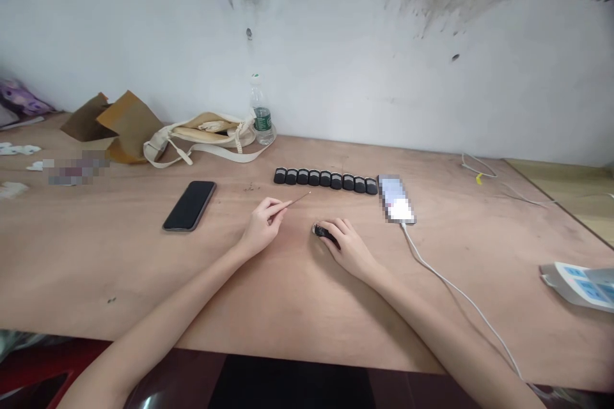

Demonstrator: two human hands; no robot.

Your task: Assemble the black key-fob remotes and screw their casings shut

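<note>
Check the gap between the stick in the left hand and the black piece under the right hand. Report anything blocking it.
Nothing visible stands between the thin stick in the left hand and the small black piece under the right hand; only the wooden tabletop shows there.

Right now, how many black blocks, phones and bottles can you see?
Black blocks in a row: 9
Black block in the right hand: 1
Phones, a dark phone and a lit phone: 2
Bottle: 1
Total: 13

Phone (pixel 189 206) on table (pixel 96 262), small parts (pixel 325 179) in row beside it, bottle (pixel 261 112) behind
</note>
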